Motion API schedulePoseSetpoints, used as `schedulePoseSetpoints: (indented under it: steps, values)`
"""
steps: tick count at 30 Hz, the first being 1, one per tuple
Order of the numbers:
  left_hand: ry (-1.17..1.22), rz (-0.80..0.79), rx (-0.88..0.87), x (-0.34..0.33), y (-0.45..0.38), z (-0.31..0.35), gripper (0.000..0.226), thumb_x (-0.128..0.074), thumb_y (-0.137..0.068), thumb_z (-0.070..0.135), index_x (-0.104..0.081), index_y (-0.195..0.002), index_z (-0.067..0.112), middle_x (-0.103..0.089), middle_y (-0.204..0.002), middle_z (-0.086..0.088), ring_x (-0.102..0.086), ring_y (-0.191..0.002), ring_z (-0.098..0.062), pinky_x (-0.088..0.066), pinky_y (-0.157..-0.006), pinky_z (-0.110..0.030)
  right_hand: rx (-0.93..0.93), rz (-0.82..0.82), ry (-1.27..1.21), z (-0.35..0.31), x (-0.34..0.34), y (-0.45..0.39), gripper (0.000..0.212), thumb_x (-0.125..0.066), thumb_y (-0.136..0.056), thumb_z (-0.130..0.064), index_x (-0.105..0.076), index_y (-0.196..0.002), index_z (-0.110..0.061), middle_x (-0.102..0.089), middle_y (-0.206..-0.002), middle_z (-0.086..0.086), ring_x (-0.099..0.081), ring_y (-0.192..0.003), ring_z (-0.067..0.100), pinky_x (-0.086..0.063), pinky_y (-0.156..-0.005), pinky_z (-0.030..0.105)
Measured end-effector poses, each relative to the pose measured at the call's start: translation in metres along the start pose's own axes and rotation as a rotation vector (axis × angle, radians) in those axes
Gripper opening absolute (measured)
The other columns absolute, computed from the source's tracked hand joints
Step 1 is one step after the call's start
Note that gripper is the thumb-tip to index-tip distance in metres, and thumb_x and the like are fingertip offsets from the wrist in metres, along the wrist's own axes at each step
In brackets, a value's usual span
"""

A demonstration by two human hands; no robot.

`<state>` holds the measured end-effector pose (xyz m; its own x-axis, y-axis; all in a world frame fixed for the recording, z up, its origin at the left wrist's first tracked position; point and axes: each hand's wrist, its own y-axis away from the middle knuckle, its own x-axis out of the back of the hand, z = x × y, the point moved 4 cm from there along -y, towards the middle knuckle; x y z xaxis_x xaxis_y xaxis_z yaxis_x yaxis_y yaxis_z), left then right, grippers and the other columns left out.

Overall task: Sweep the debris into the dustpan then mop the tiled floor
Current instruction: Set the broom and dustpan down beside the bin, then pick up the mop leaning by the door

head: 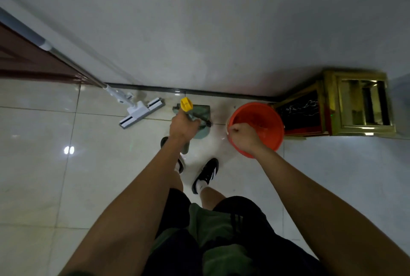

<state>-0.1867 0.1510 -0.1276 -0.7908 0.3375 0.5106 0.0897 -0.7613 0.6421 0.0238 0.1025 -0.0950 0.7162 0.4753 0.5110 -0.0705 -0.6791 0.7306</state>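
Note:
My left hand (183, 126) grips a long handle with a yellow cap (186, 104); it runs down to a grey-green dustpan (200, 112) standing on the tiled floor (40, 164) by the wall. A broom head seems to sit with the pan, but I cannot tell them apart. My right hand (243, 137) is closed on the near rim of an orange bucket (258, 120) just right of the dustpan. A white flat mop (142, 112) rests on the floor to the left, its metal pole (73, 64) leaning up against the wall.
A gold-framed stand (359, 102) with a dark marble side fills the corner right of the bucket. A dark brown door (28, 62) is at the far left. My feet in black shoes (206, 173) stand just behind the dustpan. Glossy tiles stretch left and right.

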Motion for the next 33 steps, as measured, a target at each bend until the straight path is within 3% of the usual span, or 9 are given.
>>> schedulePoseSetpoints:
  steps: [5, 9, 13, 18, 22, 25, 28, 30, 33]
  values:
    - [0.0, -0.072, -0.047, 0.032, 0.015, -0.01, 0.054, -0.074, -0.08, 0.034, -0.059, -0.131, 0.024, -0.067, -0.122, -0.001, -0.063, -0.11, -0.026, -0.053, -0.096, -0.042, 0.067, 0.052, 0.073, -0.04, 0.032, -0.009, 0.031, -0.045, -0.099, -0.009, -0.07, -0.113, 0.004, -0.067, -0.119, 0.022, -0.061, -0.113, 0.038, -0.048, -0.095, 0.041]
    - [0.016, -0.097, -0.112, 0.075, 0.034, -0.02, 0.063, -0.076, -0.086, 0.025, -0.051, -0.144, 0.03, -0.057, -0.132, 0.004, -0.054, -0.126, -0.019, -0.043, -0.102, -0.029, 0.147, 0.094, 0.021, -0.084, 0.049, -0.028, 0.024, -0.052, -0.095, -0.011, -0.074, -0.088, -0.007, -0.068, -0.097, 0.016, -0.065, -0.096, 0.031, -0.052, -0.085, 0.037]
    - [0.003, 0.048, -0.082, 0.146, 0.039, -0.039, 0.055, -0.07, -0.094, 0.019, -0.051, -0.145, 0.018, -0.058, -0.14, -0.005, -0.056, -0.126, -0.023, -0.042, -0.092, -0.026, 0.244, 0.052, -0.051, -0.155, 0.052, -0.035, 0.025, -0.054, -0.095, -0.015, -0.073, -0.11, -0.008, -0.065, -0.097, 0.003, -0.064, -0.098, 0.027, -0.05, -0.087, 0.037]
    - [0.108, 0.279, -0.065, 0.247, 0.027, -0.054, 0.048, -0.064, -0.095, 0.015, -0.055, -0.142, 0.017, -0.062, -0.135, -0.005, -0.062, -0.117, -0.023, -0.047, -0.085, -0.022, 0.371, -0.014, 0.034, -0.261, 0.03, -0.039, 0.032, -0.054, -0.093, -0.019, -0.071, -0.12, -0.015, -0.065, -0.109, -0.001, -0.062, -0.118, 0.031, -0.049, -0.1, 0.04]
    - [0.27, 0.44, -0.059, 0.324, 0.012, -0.069, 0.046, -0.065, -0.094, 0.016, -0.057, -0.14, 0.018, -0.065, -0.128, -0.003, -0.065, -0.115, -0.023, -0.051, -0.095, -0.035, 0.42, -0.072, 0.067, -0.34, -0.006, -0.044, 0.032, -0.057, -0.092, -0.022, -0.07, -0.121, -0.019, -0.068, -0.119, 0.002, -0.064, -0.115, 0.028, -0.051, -0.098, 0.039]
    - [0.378, 0.538, -0.066, 0.379, -0.008, -0.079, 0.045, -0.064, -0.095, 0.018, -0.056, -0.14, 0.016, -0.065, -0.128, -0.003, -0.065, -0.109, -0.019, -0.049, -0.092, -0.025, 0.447, -0.094, 0.082, -0.39, -0.037, -0.05, 0.033, -0.057, -0.093, -0.022, -0.069, -0.123, -0.019, -0.068, -0.121, 0.003, -0.065, -0.114, 0.027, -0.051, -0.097, 0.038]
    - [0.484, 0.569, -0.087, 0.433, -0.038, -0.079, 0.05, -0.063, -0.097, 0.016, -0.049, -0.146, 0.013, -0.06, -0.135, -0.005, -0.065, -0.11, -0.02, -0.051, -0.094, -0.024, 0.459, -0.1, 0.118, -0.433, -0.067, -0.058, 0.032, -0.057, -0.094, -0.02, -0.07, -0.123, -0.016, -0.067, -0.112, 0.001, -0.065, -0.114, 0.027, -0.05, -0.095, 0.035]
    - [0.501, 0.559, -0.112, 0.463, -0.062, -0.076, 0.055, -0.064, -0.097, 0.017, -0.046, -0.148, 0.015, -0.057, -0.14, -0.008, -0.061, -0.119, -0.023, -0.051, -0.102, -0.036, 0.481, -0.105, 0.167, -0.457, -0.083, -0.063, 0.031, -0.056, -0.095, -0.017, -0.069, -0.123, -0.013, -0.068, -0.119, 0.007, -0.064, -0.114, 0.027, -0.049, -0.098, 0.036]
    - [0.531, 0.514, -0.17, 0.501, -0.098, -0.063, 0.06, -0.067, -0.096, 0.014, -0.042, -0.15, 0.017, -0.053, -0.143, -0.008, -0.056, -0.114, -0.017, -0.049, -0.099, -0.03, 0.462, -0.095, 0.189, -0.485, -0.101, -0.071, 0.031, -0.054, -0.096, -0.017, -0.069, -0.123, -0.013, -0.066, -0.13, 0.01, -0.061, -0.104, 0.019, -0.048, -0.1, 0.038]
